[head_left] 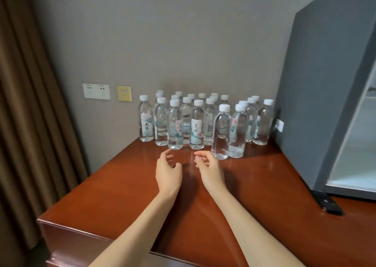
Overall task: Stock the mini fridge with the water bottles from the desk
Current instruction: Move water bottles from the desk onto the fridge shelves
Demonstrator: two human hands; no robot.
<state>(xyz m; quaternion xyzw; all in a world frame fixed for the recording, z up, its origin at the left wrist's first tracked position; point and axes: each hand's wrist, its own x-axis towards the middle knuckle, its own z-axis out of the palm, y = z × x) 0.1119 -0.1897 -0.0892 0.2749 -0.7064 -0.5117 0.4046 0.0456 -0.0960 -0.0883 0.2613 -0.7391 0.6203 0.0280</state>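
Several clear water bottles (197,124) with white caps stand upright in a cluster at the back of the reddish-brown desk (114,187), against the wall. The grey mini fridge (317,95) stands on the desk at the right with its door open and a pale interior showing. My left hand (168,172) and my right hand (208,170) hover side by side above the desk, just in front of the nearest bottles. Both have loosely curled fingers and hold nothing. Neither touches a bottle.
Wall sockets (96,91) and a yellow plate (124,93) sit left of the bottles. A brown curtain (22,114) hangs at the far left. The fridge's black foot (328,203) juts onto the desk. The desk's front-left corner lies near my forearms.
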